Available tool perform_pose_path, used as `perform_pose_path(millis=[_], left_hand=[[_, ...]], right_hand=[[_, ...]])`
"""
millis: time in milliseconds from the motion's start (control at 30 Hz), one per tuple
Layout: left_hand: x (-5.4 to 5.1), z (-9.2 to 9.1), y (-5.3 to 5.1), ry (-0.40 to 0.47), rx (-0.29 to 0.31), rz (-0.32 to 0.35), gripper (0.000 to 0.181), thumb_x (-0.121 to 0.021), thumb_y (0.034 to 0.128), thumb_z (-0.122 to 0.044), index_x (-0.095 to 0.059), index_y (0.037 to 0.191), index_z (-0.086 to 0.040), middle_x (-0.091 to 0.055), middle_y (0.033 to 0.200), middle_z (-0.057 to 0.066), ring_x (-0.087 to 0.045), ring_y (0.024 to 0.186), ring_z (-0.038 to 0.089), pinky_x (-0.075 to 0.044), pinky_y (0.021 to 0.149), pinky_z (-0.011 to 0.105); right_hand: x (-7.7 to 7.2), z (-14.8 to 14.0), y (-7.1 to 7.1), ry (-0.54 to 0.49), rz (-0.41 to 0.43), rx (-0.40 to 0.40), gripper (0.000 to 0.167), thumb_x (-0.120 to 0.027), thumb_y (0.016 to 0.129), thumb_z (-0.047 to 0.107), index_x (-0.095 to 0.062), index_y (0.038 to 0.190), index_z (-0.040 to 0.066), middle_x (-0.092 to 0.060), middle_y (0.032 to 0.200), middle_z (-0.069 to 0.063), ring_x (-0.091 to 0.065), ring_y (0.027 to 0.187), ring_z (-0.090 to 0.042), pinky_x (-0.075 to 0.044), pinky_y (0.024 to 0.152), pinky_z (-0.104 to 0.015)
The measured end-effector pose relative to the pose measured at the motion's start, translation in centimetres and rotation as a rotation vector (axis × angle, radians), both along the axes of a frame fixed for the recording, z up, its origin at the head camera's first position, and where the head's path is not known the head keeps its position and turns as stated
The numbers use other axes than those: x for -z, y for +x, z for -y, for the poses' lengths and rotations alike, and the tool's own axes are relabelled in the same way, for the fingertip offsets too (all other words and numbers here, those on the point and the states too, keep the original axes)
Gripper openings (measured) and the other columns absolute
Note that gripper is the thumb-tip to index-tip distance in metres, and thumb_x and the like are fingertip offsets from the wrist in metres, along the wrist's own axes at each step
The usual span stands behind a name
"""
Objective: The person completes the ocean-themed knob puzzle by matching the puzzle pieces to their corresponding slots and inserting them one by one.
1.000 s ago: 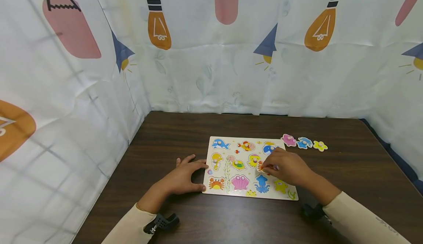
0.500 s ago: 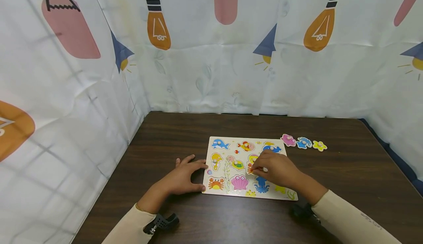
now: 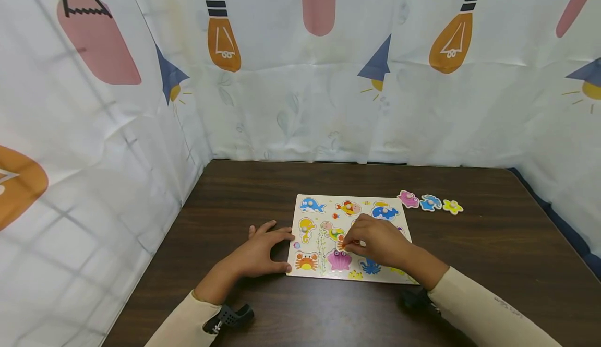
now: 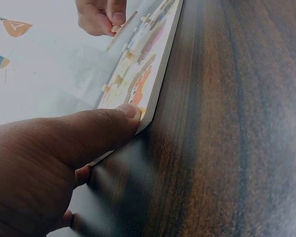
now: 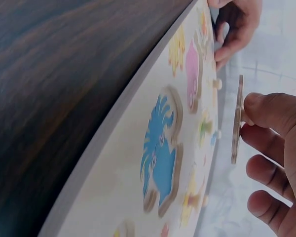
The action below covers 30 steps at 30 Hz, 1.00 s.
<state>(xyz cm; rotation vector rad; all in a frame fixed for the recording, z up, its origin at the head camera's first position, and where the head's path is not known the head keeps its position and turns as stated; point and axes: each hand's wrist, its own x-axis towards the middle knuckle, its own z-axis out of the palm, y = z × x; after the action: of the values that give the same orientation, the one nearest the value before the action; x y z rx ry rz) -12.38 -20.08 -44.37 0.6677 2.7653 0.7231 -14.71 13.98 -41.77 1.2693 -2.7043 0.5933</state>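
A wooden sea-animal puzzle board (image 3: 324, 274) lies on the table. My right hand (image 3: 380, 240) is over its middle, thumb and finger pinching the knob of an orange crab puzzle piece (image 3: 340, 243). From the right wrist view, that piece (image 5: 237, 121) is on edge to the camera and apart from the board. My left hand (image 3: 258, 253) rests at the board's left edge, thumb on the lower left corner beside the orange crab shape (image 3: 307, 261). A pink shell recess (image 3: 339, 260) and a blue squid recess (image 5: 160, 153) show along the near row.
Pink (image 3: 408, 199), blue (image 3: 430, 202) and yellow (image 3: 453, 207) puzzle pieces lie beside the board's upper right corner. Knobbed pieces such as the whale (image 3: 312, 205) and seahorse (image 3: 307, 229) sit in the board. A printed white curtain (image 3: 300, 117) hangs behind the dark wooden table (image 3: 253, 180).
My right hand has moved left across the board with the crab puzzle piece, from near the right side to just above the shell recess. My left hand has stayed at the edge.
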Motion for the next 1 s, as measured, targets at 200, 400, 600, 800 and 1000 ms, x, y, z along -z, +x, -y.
perform_pose_path(millis=[200, 400, 600, 800, 1000], left_hand=[[0.0, 0.0, 0.0, -0.006, -0.004, -0.007, 0.066, -0.086, 0.0802, -0.042, -0.063, 0.14, -0.025, -0.049, 0.155, -0.003, -0.021, 0.151, 0.041, -0.002, 0.109, 0.08], [0.1, 0.0, 0.0, -0.017, -0.009, -0.004, 0.066, -0.086, 0.0799, -0.043, -0.063, 0.139, -0.027, -0.049, 0.155, -0.005, -0.021, 0.152, 0.04, -0.002, 0.109, 0.08], [0.0, 0.1, -0.1, -0.013, -0.007, 0.007, 0.067, -0.086, 0.0803, -0.043, -0.062, 0.14, -0.027, -0.048, 0.155, -0.005, -0.02, 0.152, 0.04, -0.001, 0.109, 0.08], [0.1, 0.1, -0.1, -0.017, -0.004, 0.001, 0.066, -0.086, 0.0803, -0.044, -0.063, 0.14, -0.026, -0.049, 0.155, -0.003, -0.021, 0.151, 0.041, -0.002, 0.108, 0.081], [0.1, 0.1, -0.1, -0.002, 0.005, -0.011, 0.066, -0.086, 0.0803, -0.043, -0.063, 0.14, -0.025, -0.05, 0.154, -0.001, -0.022, 0.151, 0.042, -0.003, 0.107, 0.081]], right_hand=[[0.3, 1.0, 0.0, 0.014, -0.003, -0.015, 0.008, -0.085, 0.086, 0.03, -0.082, 0.093, 0.027, -0.068, 0.088, 0.022, -0.058, 0.089, -0.003, -0.051, 0.071, -0.024], [0.5, 1.8, 0.0, 0.012, -0.014, -0.035, 0.009, -0.084, 0.087, 0.032, -0.081, 0.093, 0.027, -0.068, 0.088, 0.022, -0.058, 0.089, -0.003, -0.051, 0.071, -0.023], [0.4, 3.0, 0.0, 0.024, -0.028, -0.059, 0.006, -0.083, 0.089, 0.033, -0.081, 0.093, 0.029, -0.067, 0.088, 0.022, -0.058, 0.089, -0.003, -0.05, 0.072, -0.024], [0.5, 4.1, 0.1, 0.041, -0.051, -0.085, 0.006, -0.081, 0.09, 0.032, -0.08, 0.094, 0.029, -0.068, 0.089, 0.022, -0.059, 0.09, -0.004, -0.05, 0.072, -0.023], [0.6, 5.1, 0.2, 0.062, -0.041, -0.113, 0.008, -0.081, 0.09, 0.03, -0.08, 0.097, 0.027, -0.07, 0.091, 0.021, -0.059, 0.093, -0.005, -0.051, 0.075, -0.024]])
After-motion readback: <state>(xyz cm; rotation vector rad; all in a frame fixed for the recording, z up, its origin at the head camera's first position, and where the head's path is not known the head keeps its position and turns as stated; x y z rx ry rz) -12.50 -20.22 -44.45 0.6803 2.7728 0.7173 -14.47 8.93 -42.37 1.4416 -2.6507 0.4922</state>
